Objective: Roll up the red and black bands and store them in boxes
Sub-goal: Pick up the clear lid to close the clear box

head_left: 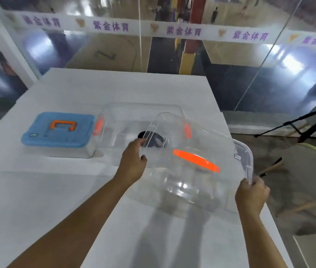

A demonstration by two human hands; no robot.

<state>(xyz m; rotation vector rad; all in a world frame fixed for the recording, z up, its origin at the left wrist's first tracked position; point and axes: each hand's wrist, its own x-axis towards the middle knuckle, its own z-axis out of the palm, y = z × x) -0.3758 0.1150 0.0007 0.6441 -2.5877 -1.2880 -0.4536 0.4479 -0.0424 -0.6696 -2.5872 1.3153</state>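
White table (56, 190) by a glass wall: clear lid held over the open clear box.
Blue-lidded box (58, 130) sits shut toward the left edge; left hand (133, 163) pinches the clear lid (192, 180) at one edge, right hand (252, 194) grips the opposite edge, likely to close the clear box (122, 122), black band (153, 140) inside. Red band not visible.
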